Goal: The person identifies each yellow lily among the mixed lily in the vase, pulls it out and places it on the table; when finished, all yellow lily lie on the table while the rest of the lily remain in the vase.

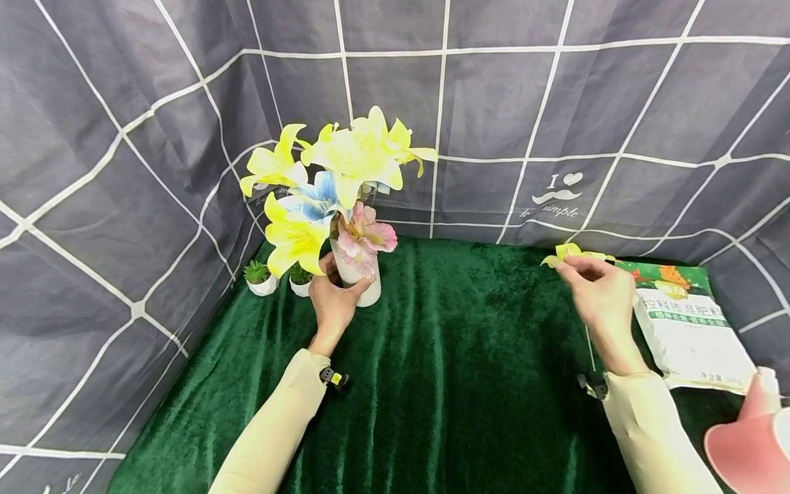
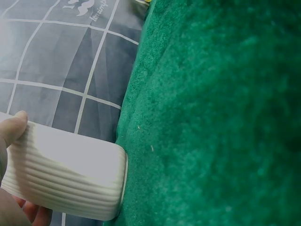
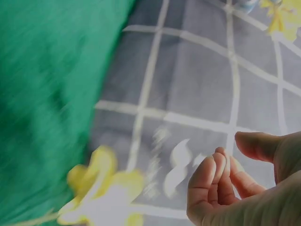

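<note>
My left hand (image 1: 333,295) grips a white ribbed vase (image 1: 369,291), thumb on one side and fingers round the other. The vase stands upright on the green cloth, and its ribs and base show in the left wrist view (image 2: 70,169). Yellow lilies (image 1: 296,237), a blue lily (image 1: 321,195) and a pink flower (image 1: 364,237) fill its top. At the right, my right hand (image 1: 601,302) is beside a single yellow lily (image 1: 568,252) with a thin stem. In the right wrist view a gap parts the thumb from the bent fingers, with the lily (image 3: 108,188) off to the side.
Two small potted succulents (image 1: 261,280) stand left of the vase. A white and green printed bag (image 1: 691,329) lies beyond the right hand, and a pink watering can (image 1: 747,439) is at the lower right. Grey checked fabric (image 1: 494,103) hangs behind the green cloth (image 1: 469,370).
</note>
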Demonstrator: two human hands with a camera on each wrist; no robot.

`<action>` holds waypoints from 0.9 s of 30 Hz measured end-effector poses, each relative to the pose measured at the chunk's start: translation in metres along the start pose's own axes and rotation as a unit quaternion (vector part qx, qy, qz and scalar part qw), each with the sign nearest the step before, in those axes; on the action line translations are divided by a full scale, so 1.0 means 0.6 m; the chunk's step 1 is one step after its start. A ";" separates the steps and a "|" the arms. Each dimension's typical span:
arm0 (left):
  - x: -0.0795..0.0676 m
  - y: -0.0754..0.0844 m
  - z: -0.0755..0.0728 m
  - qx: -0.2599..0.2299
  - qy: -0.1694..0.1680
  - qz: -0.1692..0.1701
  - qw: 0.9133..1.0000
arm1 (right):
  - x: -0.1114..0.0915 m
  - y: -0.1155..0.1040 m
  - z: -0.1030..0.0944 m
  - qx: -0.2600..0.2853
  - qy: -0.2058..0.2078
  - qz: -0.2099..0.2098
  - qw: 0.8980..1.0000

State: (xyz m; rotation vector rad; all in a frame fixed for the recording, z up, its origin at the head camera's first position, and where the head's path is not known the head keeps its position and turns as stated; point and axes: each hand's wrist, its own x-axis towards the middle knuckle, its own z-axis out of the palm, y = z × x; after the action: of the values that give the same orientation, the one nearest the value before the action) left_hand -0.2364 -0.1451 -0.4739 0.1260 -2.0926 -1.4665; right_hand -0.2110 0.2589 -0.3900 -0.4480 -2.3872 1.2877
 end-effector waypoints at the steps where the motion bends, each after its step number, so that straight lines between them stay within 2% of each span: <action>1: 0.000 0.000 -0.001 0.001 0.000 0.001 1.000 | -0.004 -0.016 0.006 0.016 -0.005 -0.014 1.000; 7: 0.002 -0.001 -0.004 0.001 -0.003 -0.002 1.000 | -0.028 -0.096 0.044 0.076 -0.070 -0.087 0.991; 11: 0.002 0.000 -0.004 0.001 -0.001 -0.009 1.000 | -0.036 -0.138 0.075 0.106 -0.114 -0.125 0.980; 22: 0.002 0.003 -0.002 -0.001 0.000 -0.003 1.000 | -0.029 -0.242 0.180 0.160 -0.203 -0.173 0.951; 27: 0.000 0.004 0.000 0.011 -0.002 -0.010 1.000 | -0.026 -0.273 0.227 0.156 -0.227 -0.187 0.943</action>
State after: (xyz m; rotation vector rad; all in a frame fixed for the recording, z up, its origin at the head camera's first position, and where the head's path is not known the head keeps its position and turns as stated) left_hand -0.2361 -0.1442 -0.4716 0.1533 -2.1156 -1.4576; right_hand -0.2779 0.0678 -0.3228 0.4220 -2.3801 1.6717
